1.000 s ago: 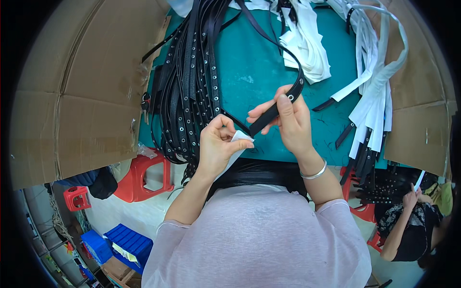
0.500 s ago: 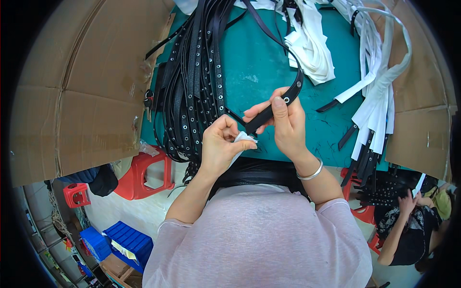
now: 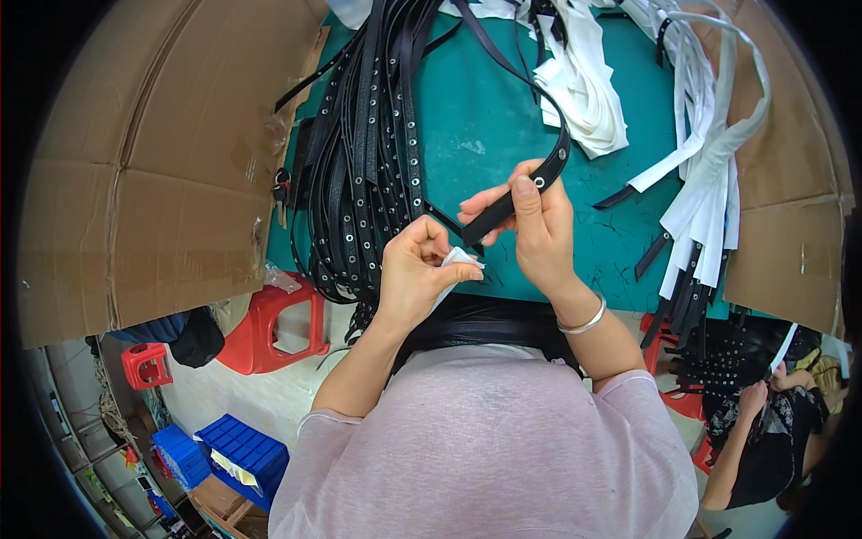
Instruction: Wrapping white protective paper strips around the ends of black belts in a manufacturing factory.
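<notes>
Black strap (image 3: 489, 218) is grasped in the right hand (image 3: 542, 226): thumb laid on top near 1 metal eyelet, fingers spread beneath, so the flat end is apparently braced and presented toward the other side. Its length is left to arc up and away over the green worktop (image 3: 485, 108), likely so that no pull is put on the held end.

White strip (image 3: 461, 258) is pinched between thumb and fingers of the left hand (image 3: 413, 272), its tip left poking out, probably so the mouth can be controlled. Strap end and strip are held just beside each other; whether they are touching cannot be told.

Eyeletted straps (image 3: 359, 171) are laid lengthwise at left, seemingly to limit tangling. Loose white strips (image 3: 584, 103) are heaped at the far side; white-covered straps (image 3: 705, 184) are gathered at right, dark ends exposed, apparently kept apart as a separate group.
</notes>
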`<state>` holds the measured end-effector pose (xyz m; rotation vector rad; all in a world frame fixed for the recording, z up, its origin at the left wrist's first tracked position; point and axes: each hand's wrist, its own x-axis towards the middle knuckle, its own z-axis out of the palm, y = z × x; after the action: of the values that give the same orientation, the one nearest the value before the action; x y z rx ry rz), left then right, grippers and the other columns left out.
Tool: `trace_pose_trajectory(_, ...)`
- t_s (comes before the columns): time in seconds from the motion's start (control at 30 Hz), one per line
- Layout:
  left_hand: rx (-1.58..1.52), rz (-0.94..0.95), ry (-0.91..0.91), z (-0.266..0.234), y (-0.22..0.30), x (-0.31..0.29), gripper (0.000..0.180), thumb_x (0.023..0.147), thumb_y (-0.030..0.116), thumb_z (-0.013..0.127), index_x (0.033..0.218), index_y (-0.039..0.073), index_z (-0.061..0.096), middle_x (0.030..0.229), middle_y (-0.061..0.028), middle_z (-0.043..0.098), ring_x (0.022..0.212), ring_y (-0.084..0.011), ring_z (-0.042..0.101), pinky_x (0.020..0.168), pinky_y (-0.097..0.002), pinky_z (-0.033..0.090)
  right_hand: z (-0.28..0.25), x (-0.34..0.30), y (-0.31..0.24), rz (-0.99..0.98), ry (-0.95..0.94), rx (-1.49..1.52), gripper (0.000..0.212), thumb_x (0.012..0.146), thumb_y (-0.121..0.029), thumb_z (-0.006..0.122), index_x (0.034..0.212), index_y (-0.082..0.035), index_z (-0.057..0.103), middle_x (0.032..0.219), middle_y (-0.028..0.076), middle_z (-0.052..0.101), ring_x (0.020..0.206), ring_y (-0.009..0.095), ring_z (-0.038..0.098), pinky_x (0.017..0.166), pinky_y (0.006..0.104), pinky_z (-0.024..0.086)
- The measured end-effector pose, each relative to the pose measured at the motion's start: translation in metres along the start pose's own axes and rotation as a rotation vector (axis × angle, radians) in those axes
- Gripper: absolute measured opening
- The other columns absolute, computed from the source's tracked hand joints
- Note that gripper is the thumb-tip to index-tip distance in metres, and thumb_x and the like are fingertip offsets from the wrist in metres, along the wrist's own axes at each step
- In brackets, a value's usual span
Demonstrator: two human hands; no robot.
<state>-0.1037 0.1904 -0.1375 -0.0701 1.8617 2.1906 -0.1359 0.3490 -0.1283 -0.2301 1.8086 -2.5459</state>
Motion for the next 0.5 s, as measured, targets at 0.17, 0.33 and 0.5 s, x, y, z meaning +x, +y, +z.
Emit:
trace_pose_trajectory(0.17, 0.015, 0.008, -0.005, -0.0018, -0.0016, -0.0002, 0.037, 0.067, -0.007, 0.076, 0.075, 0.006, 0.042, 0.073, -0.0083, 0.064, 0.070, -0.0111, 0.064, 0.059, -0.0211, 0.050, 0.0031, -0.0013, -0.0005, 0.017, -0.023, -0.003, 0.024, 0.099, -0.028, 0.033, 0.099, -0.005, 0.036, 0.083, 0.018, 0.065, 0.071, 0.023, 0.067, 0.051, 0.0239, 0.052)
trace_pose_trajectory(0.33, 0.034, 0.010, -0.003, -0.0031, 0.0013, 0.0004, 0.037, 0.066, -0.006, 0.076, 0.076, 0.006, 0.043, 0.073, -0.0085, 0.064, 0.070, -0.0109, 0.064, 0.059, -0.0208, 0.050, 0.0050, -0.0023, -0.0001, 0.023, -0.022, -0.027, 0.023, 0.100, -0.028, 0.033, 0.099, -0.005, 0.036, 0.082, 0.018, 0.065, 0.073, 0.023, 0.067, 0.050, 0.0239, 0.052)
trace_pose_trajectory(0.5, -0.018, -0.028, 0.021, -0.0084, 0.0023, 0.0052, 0.030, 0.068, -0.006, 0.075, 0.080, 0.004, 0.048, 0.075, -0.0087, 0.065, 0.069, -0.0102, 0.063, 0.061, -0.0202, 0.049, 0.0049, -0.0008, 0.0043, 0.000, -0.051, -0.120, 0.023, 0.098, -0.026, 0.042, 0.093, -0.003, 0.044, 0.083, 0.013, 0.066, 0.071, 0.014, 0.063, 0.053, 0.0194, 0.046)
